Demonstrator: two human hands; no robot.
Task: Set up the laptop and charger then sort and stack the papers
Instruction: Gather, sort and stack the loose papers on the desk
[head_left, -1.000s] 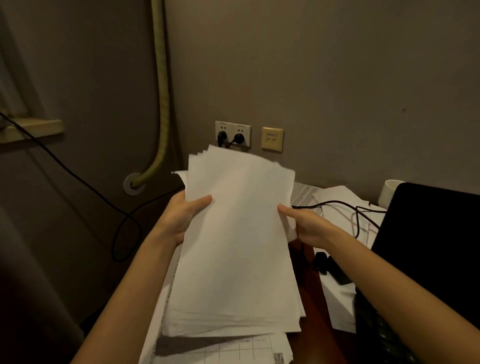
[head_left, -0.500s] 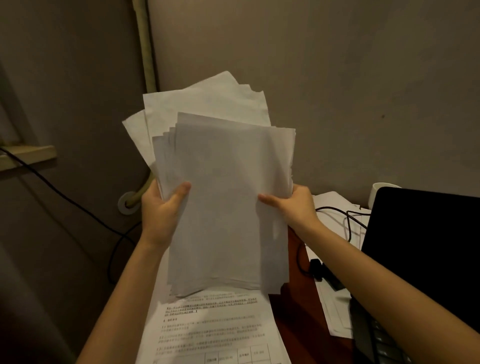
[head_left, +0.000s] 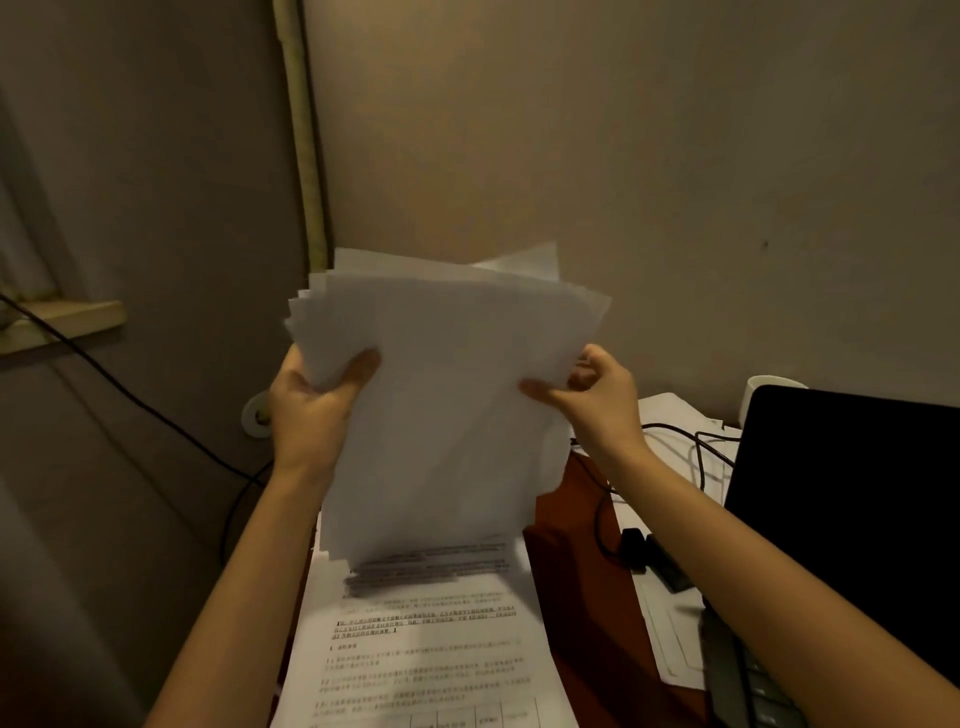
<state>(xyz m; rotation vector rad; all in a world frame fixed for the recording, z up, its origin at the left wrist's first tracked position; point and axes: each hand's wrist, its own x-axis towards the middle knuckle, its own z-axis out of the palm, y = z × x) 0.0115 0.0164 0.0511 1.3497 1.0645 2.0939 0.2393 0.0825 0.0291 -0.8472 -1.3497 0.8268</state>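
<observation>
Now both hands hold the sheaf (head_left: 447, 410) upright at centre, above the desk (head_left: 566, 499). Left hand (head_left: 306, 410) grips its 9 o'clock edge, thumb in front; right hand (head_left: 597, 389) pinches the 3 o'clock edge. A printed sheet (head_left: 426, 654) lies at 6 o'clock, its top lines blurred, perhaps under the sheaf's edge. Laptop (head_left: 852, 509) and cable (head_left: 696, 457) sit at 4 o'clock.

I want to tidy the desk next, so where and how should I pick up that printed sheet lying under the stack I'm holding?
Take the printed sheet by its right long edge, coming in from the bare desk side. It lies flat, so a fingertip likely has to lift that edge before pinching. Its far end sits under the raised stack, so approaching there is blocked.
</observation>
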